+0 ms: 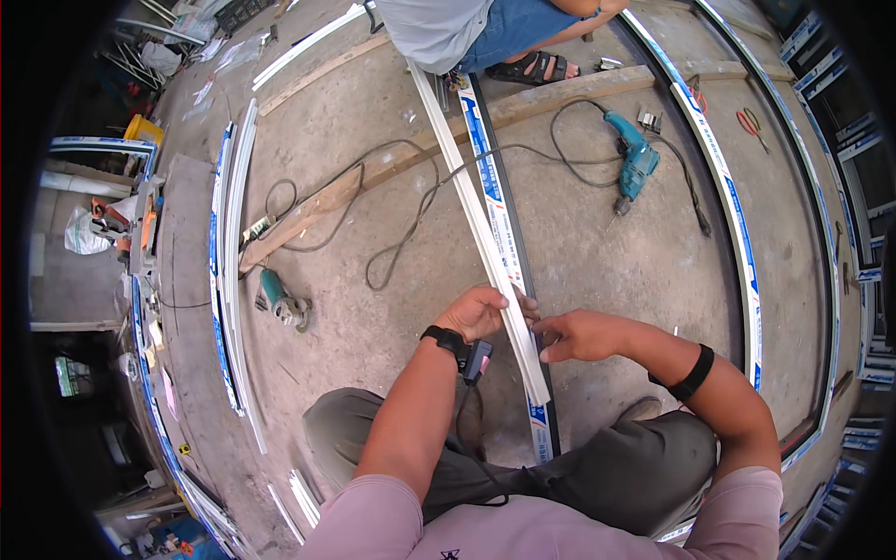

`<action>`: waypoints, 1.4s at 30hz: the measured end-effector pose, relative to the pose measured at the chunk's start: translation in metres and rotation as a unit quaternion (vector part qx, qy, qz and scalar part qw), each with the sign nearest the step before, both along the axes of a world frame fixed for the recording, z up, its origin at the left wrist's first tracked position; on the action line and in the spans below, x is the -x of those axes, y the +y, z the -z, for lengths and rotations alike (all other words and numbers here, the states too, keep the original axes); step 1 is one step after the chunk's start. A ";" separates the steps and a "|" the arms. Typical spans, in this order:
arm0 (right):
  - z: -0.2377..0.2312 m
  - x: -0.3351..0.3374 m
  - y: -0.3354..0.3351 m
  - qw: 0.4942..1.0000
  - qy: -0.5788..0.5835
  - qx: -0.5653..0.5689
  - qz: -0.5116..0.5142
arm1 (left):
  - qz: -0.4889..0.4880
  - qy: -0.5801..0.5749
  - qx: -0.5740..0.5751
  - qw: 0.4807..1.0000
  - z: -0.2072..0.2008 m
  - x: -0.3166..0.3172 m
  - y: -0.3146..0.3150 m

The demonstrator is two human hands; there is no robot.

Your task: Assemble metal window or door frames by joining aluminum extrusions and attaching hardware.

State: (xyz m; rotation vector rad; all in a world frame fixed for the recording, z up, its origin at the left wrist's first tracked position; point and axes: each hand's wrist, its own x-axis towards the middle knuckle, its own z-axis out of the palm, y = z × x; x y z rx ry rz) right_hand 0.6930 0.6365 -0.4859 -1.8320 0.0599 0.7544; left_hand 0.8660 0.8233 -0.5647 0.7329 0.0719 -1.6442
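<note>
Long white plastic strips [478, 217] run in a bundle from the crouching person at the top down toward my lap. My left hand [474, 315] is wrapped round them near their lower end, thumb on the left side and fingertips showing on the right. Beneath lies a frame bar [497, 201] with blue-and-white protective film and a dark edge. My right hand [581, 336] is at the right side of the strips, its fingers bent together at their edge. What those fingers pinch, if anything, is too small to make out.
A teal power drill [637, 157] lies on the concrete floor, its cable looping leftward. A teal angle grinder [280, 297] rests at left. Wooden beams [373, 177] cross beneath the bars. Further white strips [241, 280] lie left; red-handled pliers [749, 122] lie right. Another person [439, 28] crouches ahead.
</note>
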 end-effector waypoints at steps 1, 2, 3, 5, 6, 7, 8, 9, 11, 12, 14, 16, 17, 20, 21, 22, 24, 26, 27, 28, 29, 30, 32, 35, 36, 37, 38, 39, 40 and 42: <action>0.002 0.001 0.005 1.000 0.001 -0.001 0.004 | 0.004 0.001 -0.001 1.000 -0.002 0.008 -0.003; 0.007 0.002 0.009 0.999 0.018 0.011 -0.029 | 0.015 -0.003 -0.004 1.000 -0.004 0.015 -0.005; 0.014 0.005 0.012 0.997 0.036 0.021 -0.061 | 0.028 -0.007 -0.007 1.000 -0.006 0.021 -0.007; 0.022 0.019 0.016 0.999 0.027 0.009 -0.039 | 0.066 -0.016 -0.022 0.997 -0.015 0.030 -0.015; 0.024 0.028 0.018 0.990 0.114 -0.071 0.032 | 0.100 -0.066 -0.073 0.990 -0.019 0.036 -0.021; 0.024 0.031 0.018 0.965 0.195 -0.149 0.098 | 0.129 -0.120 -0.122 0.977 -0.022 0.037 -0.025; 0.023 0.034 0.016 0.964 0.179 -0.158 0.113 | 0.138 -0.133 -0.149 0.970 -0.017 0.034 -0.028; 0.023 0.036 0.015 0.964 0.178 -0.161 0.116 | 0.142 -0.134 -0.150 0.969 -0.016 0.030 -0.033; 0.026 0.042 0.010 0.971 0.207 -0.109 0.059 | 0.005 -0.329 -0.243 0.912 -0.020 0.021 -0.052; 0.027 0.047 0.010 0.969 0.210 -0.112 0.064 | 0.008 -0.486 -0.247 0.838 -0.027 0.013 -0.059; 0.028 0.052 0.012 0.973 0.198 -0.109 0.040 | -0.024 -0.769 -0.195 0.609 -0.033 -0.009 -0.064; 0.023 0.053 0.016 0.972 0.202 -0.115 0.028 | -0.051 -0.877 -0.136 0.457 -0.035 -0.030 -0.063; 0.024 0.058 0.015 0.971 0.208 -0.117 0.019 | 0.111 -0.901 -0.042 0.418 -0.050 -0.037 -0.070; 0.032 0.066 0.021 0.971 0.198 -0.129 0.017 | 0.368 -0.873 0.054 0.315 -0.067 -0.044 -0.078; 0.035 0.072 0.021 0.969 0.202 -0.137 0.026 | 0.458 -0.847 0.050 0.265 -0.064 -0.043 -0.081; 0.032 0.074 0.020 0.972 0.190 -0.134 0.027 | 0.480 -0.844 0.049 0.237 -0.060 -0.045 -0.083; 0.019 0.080 0.005 0.977 0.165 -0.130 0.041 | 0.507 -0.832 0.090 0.208 -0.039 -0.054 -0.082; 0.006 0.090 -0.023 0.988 0.055 -0.092 0.110 | 0.511 -0.820 0.156 0.206 -0.026 -0.064 -0.075; -0.001 0.098 -0.036 0.976 0.008 -0.069 0.206 | 0.527 -0.813 0.148 0.199 -0.027 -0.064 -0.072; -0.005 0.109 -0.054 0.965 -0.016 -0.004 0.260 | 0.533 -0.803 0.168 0.207 -0.033 -0.062 -0.073; -0.012 0.120 -0.067 0.935 -0.008 -0.004 0.355 | 0.536 -0.797 0.181 0.211 -0.040 -0.064 -0.075; -0.017 0.138 -0.079 0.904 -0.024 0.032 0.426 | 0.533 -0.799 0.187 0.205 -0.040 -0.062 -0.076; -0.014 0.192 -0.090 0.839 -0.020 0.118 0.531 | 0.522 -0.803 0.204 0.203 -0.035 -0.053 -0.083; 0.004 0.298 -0.064 0.766 0.038 0.195 0.611 | 0.588 -0.767 0.221 0.132 -0.029 -0.037 -0.100; 0.011 0.328 -0.042 0.734 0.066 0.216 0.641 | 0.593 -0.752 0.266 0.110 -0.027 -0.033 -0.105; 0.006 0.348 -0.018 0.734 0.127 0.250 0.618 | 0.594 -0.745 0.285 0.105 -0.024 -0.027 -0.107; 0.009 0.368 0.012 0.710 0.208 0.273 0.615 | 0.615 -0.725 0.295 0.095 -0.020 -0.019 -0.108; 0.014 0.386 0.042 0.697 0.236 0.250 0.629 | 0.636 -0.704 0.306 0.084 -0.016 -0.010 -0.109; 0.016 0.397 0.073 0.678 0.274 0.228 0.643 | 0.638 -0.693 0.324 0.087 -0.014 -0.002 -0.107; 0.020 0.404 0.139 0.642 0.293 0.230 0.670 | 0.659 -0.661 0.349 0.086 -0.020 0.016 -0.103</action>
